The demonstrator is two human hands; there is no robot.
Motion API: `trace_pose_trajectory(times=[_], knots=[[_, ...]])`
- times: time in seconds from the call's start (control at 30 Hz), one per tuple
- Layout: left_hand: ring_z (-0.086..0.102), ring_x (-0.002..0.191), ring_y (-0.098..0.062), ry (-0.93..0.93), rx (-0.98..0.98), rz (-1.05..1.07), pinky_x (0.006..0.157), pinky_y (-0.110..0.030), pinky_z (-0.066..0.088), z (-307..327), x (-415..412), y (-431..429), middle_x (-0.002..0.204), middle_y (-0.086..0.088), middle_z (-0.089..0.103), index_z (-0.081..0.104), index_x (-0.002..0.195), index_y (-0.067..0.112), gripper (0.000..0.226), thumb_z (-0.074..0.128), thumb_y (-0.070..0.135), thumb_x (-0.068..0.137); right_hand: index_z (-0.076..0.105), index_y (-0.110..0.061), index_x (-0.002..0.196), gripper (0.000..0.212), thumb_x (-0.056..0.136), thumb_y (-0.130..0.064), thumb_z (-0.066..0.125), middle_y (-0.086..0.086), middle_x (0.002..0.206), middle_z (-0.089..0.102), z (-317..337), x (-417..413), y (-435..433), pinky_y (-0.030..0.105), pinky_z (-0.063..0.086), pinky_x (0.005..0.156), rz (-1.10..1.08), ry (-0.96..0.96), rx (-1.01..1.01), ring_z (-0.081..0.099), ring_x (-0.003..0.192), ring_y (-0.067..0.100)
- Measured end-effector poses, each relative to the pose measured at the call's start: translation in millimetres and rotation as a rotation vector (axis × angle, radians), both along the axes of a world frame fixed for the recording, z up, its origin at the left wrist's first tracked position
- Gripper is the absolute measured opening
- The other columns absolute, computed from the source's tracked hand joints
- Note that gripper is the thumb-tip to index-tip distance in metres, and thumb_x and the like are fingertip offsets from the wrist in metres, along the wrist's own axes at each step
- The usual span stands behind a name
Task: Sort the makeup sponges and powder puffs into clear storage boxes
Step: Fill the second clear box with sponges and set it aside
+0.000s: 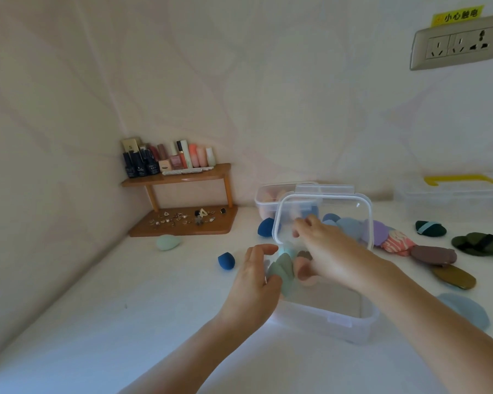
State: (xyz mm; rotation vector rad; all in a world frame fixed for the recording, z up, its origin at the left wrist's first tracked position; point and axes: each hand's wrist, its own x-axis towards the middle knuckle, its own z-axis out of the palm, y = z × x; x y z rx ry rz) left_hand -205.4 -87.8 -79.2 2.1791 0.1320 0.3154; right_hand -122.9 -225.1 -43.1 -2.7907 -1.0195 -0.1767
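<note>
L hand (pixel 256 277) curls round box (pixel 325 322) left end. R hand (pixel 325 251) reaches over it to upright lid (pixel 339 211), grip unclear. Sponges (pixel 226 260) lie spaced on surface (pixel 125 308) left; puffs (pixel 433 253) crowd right.

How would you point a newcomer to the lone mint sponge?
Start at the wooden corner shelf by the left wall, its lower board strewn with jewellery. On the white table just in front of that board lies the mint sponge. It is pale green, egg-shaped and alone, while the nearest other sponge is dark blue.
</note>
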Motion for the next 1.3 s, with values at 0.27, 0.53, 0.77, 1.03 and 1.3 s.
trace_pose_trajectory(times=[0.27,0.53,0.77,1.03,1.3], knots=[[0.054,0.097,0.004,-0.007,-0.094,-0.059,0.082,-0.019,0.048,0.9,5.0,6.6,0.109,0.020,0.049,0.047,0.119,0.035,0.023,0.040,0.035,0.097,0.057,-0.013,0.113,0.040,0.077,-0.024,0.069,-0.001,0.114,0.049,-11.1,10.7,-14.5,0.035,0.047,0.069,-0.017,0.031,0.032,0.058,0.094,0.025],[0.054,0.107,-0.016,-0.053,0.089,0.326,0.090,-0.027,0.042,13.3,80.4,82.5,0.121,-0.002,0.058,0.057,0.122,0.015,0.032,0.049,0.008,0.091,0.055,-0.021,0.108,0.048,0.069,-0.035,0.079,-0.006,0.097,0.041,-12.8,16.3,-15.2,0.024,0.023,0.049,-0.005,0.005,0.080,0.054,0.088,0.022],[0.014,0.137,-0.037,0.168,0.587,0.733,0.110,-0.049,0.019,-15.1,88.1,160.5,0.150,-0.016,0.021,0.035,0.141,0.015,0.055,0.052,0.024,0.089,0.055,-0.022,0.102,0.043,0.073,-0.048,0.072,-0.008,0.099,0.044,-13.3,15.5,-13.7,0.025,0.020,0.049,-0.014,-0.019,0.106,0.054,0.086,0.020],[0.053,0.092,-0.028,0.077,0.283,0.653,0.075,-0.034,0.046,-24.5,78.0,185.8,0.125,-0.015,0.048,0.054,0.118,0.015,0.036,0.066,0.021,0.084,0.055,-0.023,0.098,0.042,0.071,-0.049,0.073,-0.007,0.101,0.049,-14.1,17.1,-14.3,0.028,0.030,0.055,0.011,-0.019,0.140,0.053,0.087,0.021],[0.052,0.063,-0.017,-0.192,-0.006,0.144,0.057,-0.023,0.038,58.3,64.2,78.4,0.081,0.001,0.063,0.063,0.099,0.015,0.033,0.066,0.043,0.082,0.057,-0.024,0.100,0.042,0.069,-0.043,0.078,-0.009,0.099,0.048,-15.5,17.9,-16.7,0.027,0.028,0.056,0.024,0.031,0.171,0.050,0.085,0.020]])
